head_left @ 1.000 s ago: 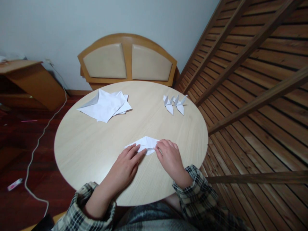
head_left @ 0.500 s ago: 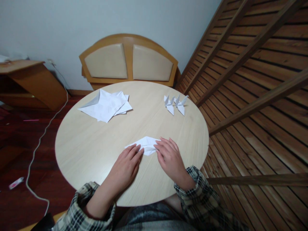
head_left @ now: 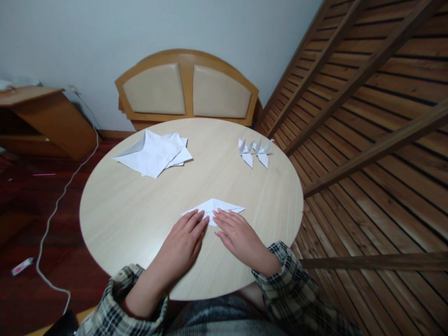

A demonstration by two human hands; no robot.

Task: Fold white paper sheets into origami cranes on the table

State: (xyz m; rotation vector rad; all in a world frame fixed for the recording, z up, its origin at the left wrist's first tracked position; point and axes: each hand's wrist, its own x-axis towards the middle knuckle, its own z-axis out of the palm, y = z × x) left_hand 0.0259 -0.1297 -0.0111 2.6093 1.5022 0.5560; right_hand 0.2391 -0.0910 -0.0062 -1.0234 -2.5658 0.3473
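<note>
A folded white sheet of paper (head_left: 212,204), shaped like a long flat diamond, lies on the table near its front half. My left hand (head_left: 185,239) rests on the paper's left part, fingers stretched and fingertips on it. Across its lower right part lies my right hand (head_left: 240,235), flat with fingers extended toward the middle. The paper's right tip shows beyond my right fingers; part of its lower edge is hidden under both hands.
On the round table (head_left: 122,219) lie a stack of white paper sheets (head_left: 154,151) at back left and two folded paper cranes (head_left: 261,151) at back right. A slatted wooden partition (head_left: 367,140) borders the right side. A padded headboard (head_left: 191,88) stands behind.
My right hand has slid left along the paper toward the middle, uncovering its right tip. The front flap now lies flatter under my right fingers. My left hand has stayed put.
</note>
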